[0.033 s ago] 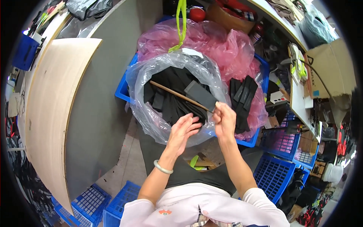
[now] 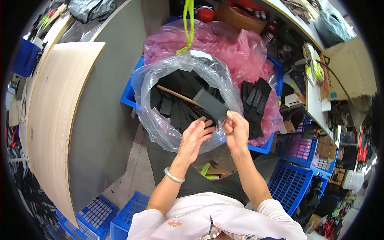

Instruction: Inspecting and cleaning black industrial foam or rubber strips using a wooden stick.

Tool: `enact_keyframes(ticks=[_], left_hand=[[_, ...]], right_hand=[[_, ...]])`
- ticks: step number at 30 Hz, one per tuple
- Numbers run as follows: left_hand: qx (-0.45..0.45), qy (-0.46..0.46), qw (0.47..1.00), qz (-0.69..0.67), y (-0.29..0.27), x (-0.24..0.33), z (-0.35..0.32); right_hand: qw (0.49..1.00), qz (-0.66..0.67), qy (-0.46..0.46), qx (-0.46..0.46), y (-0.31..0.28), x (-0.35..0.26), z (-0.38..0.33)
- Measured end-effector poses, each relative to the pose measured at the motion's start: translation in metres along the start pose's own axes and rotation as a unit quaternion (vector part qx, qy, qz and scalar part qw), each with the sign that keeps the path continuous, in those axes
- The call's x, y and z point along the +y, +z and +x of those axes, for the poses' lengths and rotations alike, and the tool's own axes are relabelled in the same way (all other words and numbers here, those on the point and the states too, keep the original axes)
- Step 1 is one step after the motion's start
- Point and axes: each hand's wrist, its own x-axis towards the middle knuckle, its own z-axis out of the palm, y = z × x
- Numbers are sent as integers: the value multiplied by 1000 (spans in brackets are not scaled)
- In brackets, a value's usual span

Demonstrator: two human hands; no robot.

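Note:
My right hand (image 2: 237,127) pinches the near end of a flat black fabric strip (image 2: 211,105) between thumb and fingers. That strip slants over a clear plastic bag (image 2: 150,130) and covers one end of a thin wooden stick (image 2: 172,91). More black strips (image 2: 186,82) lie loose and folded inside the bag. Beside the held strip is my left hand (image 2: 195,138), its fingers apart and the tips close to the black strips at the bag's near side. To the right, a small pile of black strips (image 2: 256,102) rests on pink plastic sheeting (image 2: 246,52).
A blue crate (image 2: 127,94) sits under the bag and pink plastic. On the left stands a grey panel (image 2: 104,108) with a pale wooden board (image 2: 60,108). Blue crates (image 2: 289,186) stand at lower right. A yellow-green strap (image 2: 189,28) hangs above the bag.
The held black strip has shifted slightly toward me and now hides more of the stick's near end. Both hands have barely moved.

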Motion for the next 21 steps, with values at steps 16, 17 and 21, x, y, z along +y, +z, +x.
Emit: enact_keyframes(ticks=[16, 17, 21], left_hand=[[-110, -100, 969, 196, 43, -10, -40], [-112, -99, 968, 200, 44, -10, -42], [-113, -148, 961, 205, 57, -13, -43]], right_hand=[[607, -518, -396, -455, -56, -94, -74], [608, -517, -399, -452, -58, -96, -77], [617, -516, -397, -443, -66, -98, -87]])
